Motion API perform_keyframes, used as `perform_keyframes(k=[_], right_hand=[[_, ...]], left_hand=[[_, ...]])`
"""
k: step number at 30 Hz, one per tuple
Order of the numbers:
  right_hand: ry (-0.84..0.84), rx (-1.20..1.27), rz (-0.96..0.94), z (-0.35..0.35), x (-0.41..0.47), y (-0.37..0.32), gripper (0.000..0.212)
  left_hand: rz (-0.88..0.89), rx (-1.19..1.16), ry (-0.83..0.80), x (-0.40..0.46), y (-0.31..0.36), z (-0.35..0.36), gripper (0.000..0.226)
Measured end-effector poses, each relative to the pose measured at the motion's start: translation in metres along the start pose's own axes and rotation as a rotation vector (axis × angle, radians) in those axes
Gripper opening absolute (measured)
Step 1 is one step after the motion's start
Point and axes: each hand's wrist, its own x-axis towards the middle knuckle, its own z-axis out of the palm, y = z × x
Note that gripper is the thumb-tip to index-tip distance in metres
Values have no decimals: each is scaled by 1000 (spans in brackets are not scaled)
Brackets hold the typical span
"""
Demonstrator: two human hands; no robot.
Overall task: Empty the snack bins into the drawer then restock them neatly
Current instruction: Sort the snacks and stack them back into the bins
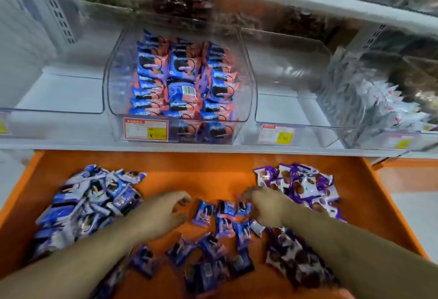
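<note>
The pulled-out orange drawer (213, 170) holds loose snack packets. Blue-and-pink packets (203, 212) lie scattered in its middle, between my hands. My left hand (163, 211) hovers just left of them with fingers loosely curled and nothing in it. My right hand (265, 206) reaches in from the right and its fingers curl round a blue-and-pink packet (244, 207). On the shelf above, the clear middle bin (248, 80) is filled with rows of the same blue-and-pink packets (180, 78).
A heap of blue-and-white packets (87, 204) fills the drawer's left side. Purple packets (298, 182) lie at its right. An empty clear bin (54, 99) stands left of the filled bin, another (294, 114) right of it. Far right, a bin holds white packets (384, 102).
</note>
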Motion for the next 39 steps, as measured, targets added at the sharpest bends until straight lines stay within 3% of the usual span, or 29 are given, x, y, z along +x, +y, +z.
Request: perform_keyframes(k=[5,8,10,13,16,21,26,30,35,39], right_hand=[[37,50,146,51,64,41,45],[7,-81,141,74,89,46,80],[-7,-142,150,81,96,42,92],[15,-123,153,92,105,40,79],[41,45,202,83,102,38,60],[38,361,192,35,81,27,46],[-55,618,-3,-52,19,-29,47],[14,683,-147,-106,-41,-75,33],[181,905,-189,-156,-113,-104,28],[337,1012,-268,-175,-143,-119,24]], left_hand=[[-40,33,5,66,-30,69,65],[-76,83,-9,102,-46,105,84],[-65,71,-11,117,-49,119,87],[-53,81,-15,133,-51,132,81],[-99,78,10,132,-47,126,73],[-157,-161,27,93,-37,79,46],[-150,-424,-3,33,5,4,64],[-93,-506,50,-16,50,-42,61],[30,-802,230,-79,92,-88,34],[140,-815,359,-109,108,-124,34]])
